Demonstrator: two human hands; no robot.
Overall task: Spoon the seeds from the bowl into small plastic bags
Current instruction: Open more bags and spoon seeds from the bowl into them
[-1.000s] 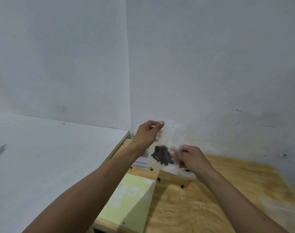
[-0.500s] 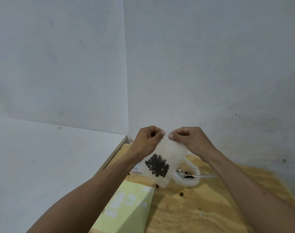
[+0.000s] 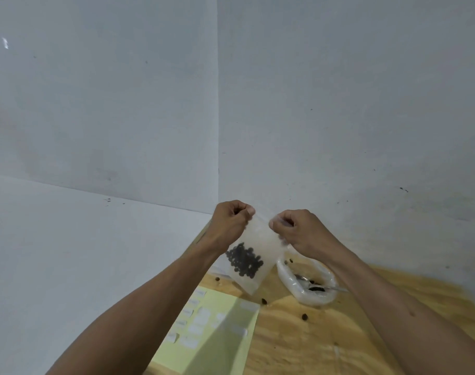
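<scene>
The seeds [image 3: 244,260] for this round sit as a dark cluster in the lower part of a small plastic bag [image 3: 254,247], which hangs in the air above the far edge of the wooden table [image 3: 312,336]. The left hand [image 3: 229,226] pinches the bag's top edge at its ten o'clock corner, fingers curled, and the right hand [image 3: 298,231] pinches the same edge at the two o'clock corner, so the mouth is stretched taut between them. I judge the filling of this bag as done and the step in hand as sealing its mouth; whether the strip is already pressed closed cannot be told from here. At four o'clock from the bag, the clear bowl [image 3: 285,277] rests on the table with the spoon [image 3: 320,286] lying in it and only a few dark seeds showing inside, which suggests most of the stock is already portioned, though part of the bowl is hidden behind the right wrist. Several loose seeds [image 3: 304,316] lie scattered on the wood at about five o'clock from the bag. At six o'clock lies a pale green sheet [image 3: 217,328] bearing small white labels. Left to do, by my reading: finish the seal, set the bag down, and bag the remainder.
</scene>
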